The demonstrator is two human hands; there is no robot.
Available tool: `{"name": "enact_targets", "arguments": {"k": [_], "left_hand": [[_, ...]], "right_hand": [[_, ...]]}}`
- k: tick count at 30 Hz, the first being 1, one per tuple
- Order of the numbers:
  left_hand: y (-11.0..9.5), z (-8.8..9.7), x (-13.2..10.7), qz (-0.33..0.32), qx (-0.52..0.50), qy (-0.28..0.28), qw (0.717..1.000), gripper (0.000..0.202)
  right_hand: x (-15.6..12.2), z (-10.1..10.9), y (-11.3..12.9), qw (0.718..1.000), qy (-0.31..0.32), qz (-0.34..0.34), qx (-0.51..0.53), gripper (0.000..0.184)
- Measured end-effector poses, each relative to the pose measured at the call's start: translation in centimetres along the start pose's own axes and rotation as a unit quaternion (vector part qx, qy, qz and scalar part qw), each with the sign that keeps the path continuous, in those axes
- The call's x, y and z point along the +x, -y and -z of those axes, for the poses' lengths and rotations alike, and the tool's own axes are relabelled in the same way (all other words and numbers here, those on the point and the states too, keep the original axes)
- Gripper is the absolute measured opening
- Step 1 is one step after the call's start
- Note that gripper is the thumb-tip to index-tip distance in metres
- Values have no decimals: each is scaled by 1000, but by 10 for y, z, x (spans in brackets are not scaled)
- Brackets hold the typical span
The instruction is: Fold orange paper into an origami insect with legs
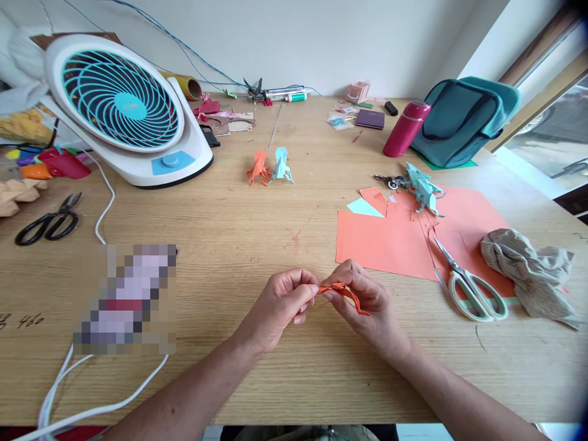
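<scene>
Both my hands meet over the near middle of the wooden table (257, 245). My left hand (281, 306) pinches one end of a small folded orange paper piece (342, 293). My right hand (365, 306) holds the other end, fingers curled around it. An orange sheet of paper (390, 242) lies just beyond my right hand, with a light blue scrap (364, 208) on its far edge. A finished orange origami figure (258, 168) and a light blue one (281, 165) stand side by side farther back. Another light blue origami figure (422, 188) sits on the orange sheet.
Pale green scissors (473, 288) and a crumpled beige cloth (528, 272) lie at the right. A white and teal fan (124, 107) stands back left, its white cable (98, 404) running to the near edge. Black scissors (48, 222) lie left. A magenta flask (407, 127) and a teal bag (463, 119) stand back right.
</scene>
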State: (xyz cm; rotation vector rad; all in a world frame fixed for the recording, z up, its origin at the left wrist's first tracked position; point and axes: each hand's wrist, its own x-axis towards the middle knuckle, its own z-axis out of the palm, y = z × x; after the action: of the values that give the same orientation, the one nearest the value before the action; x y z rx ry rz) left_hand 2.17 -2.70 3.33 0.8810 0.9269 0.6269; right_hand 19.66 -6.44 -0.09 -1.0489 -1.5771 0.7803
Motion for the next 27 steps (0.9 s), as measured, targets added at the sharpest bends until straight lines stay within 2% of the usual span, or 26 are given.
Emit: {"name": "enact_targets", "arguments": {"k": [14, 27], "left_hand": [[-2, -3, -1, 21, -13, -1, 1000, 24], [-2, 1, 0, 32, -12, 32, 999, 21]], "right_hand": [[0, -1, 3, 1000, -3, -11, 3, 4], [-1, 0, 0, 1000, 10, 4, 6, 2]]}}
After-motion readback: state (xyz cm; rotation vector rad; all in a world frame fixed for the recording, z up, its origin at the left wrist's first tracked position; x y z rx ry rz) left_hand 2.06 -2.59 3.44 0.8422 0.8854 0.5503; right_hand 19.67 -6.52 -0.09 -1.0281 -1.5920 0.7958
